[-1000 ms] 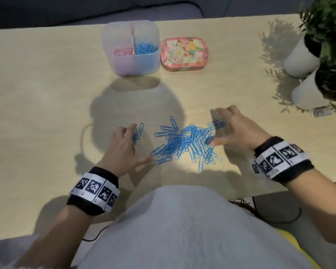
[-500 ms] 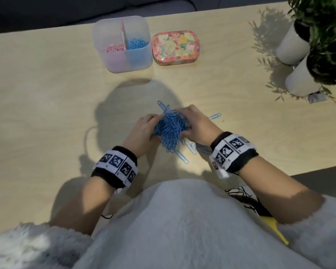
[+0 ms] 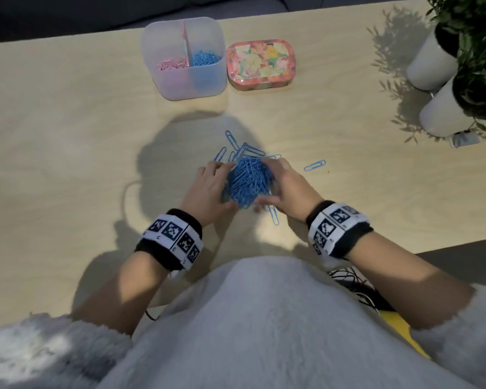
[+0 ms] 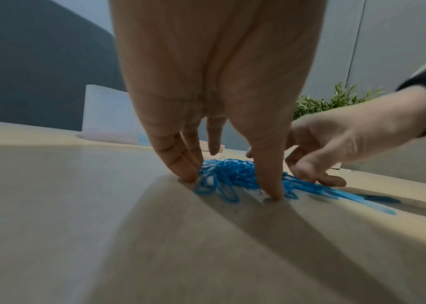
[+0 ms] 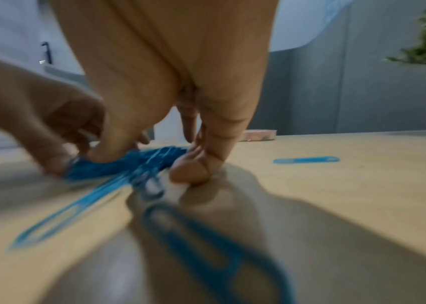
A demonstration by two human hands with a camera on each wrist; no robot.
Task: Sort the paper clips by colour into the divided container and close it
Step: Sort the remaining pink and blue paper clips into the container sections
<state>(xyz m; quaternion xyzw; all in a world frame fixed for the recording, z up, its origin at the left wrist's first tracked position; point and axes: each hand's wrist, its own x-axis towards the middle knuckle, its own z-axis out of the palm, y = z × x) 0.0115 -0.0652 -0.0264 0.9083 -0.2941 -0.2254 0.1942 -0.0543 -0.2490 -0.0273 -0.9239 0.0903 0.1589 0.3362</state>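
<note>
Between the cupped hands, left hand (image 3: 208,189) and right hand (image 3: 286,186), lies the blue paper-clip heap (image 3: 247,181).

Smooth matt wood table (image 3: 68,141). Shiny blue-coated paper clips (image 3: 249,182). Cloudy see-through plastic container (image 3: 183,71). Glossy flowery lid (image 3: 261,63). Fluffy grey sleeve (image 3: 460,341). Smooth white pots (image 3: 443,116).

right-wrist view blurred, near paper clip (image 5: 222,261) smeared, plants (image 3: 472,46) cropped
</note>
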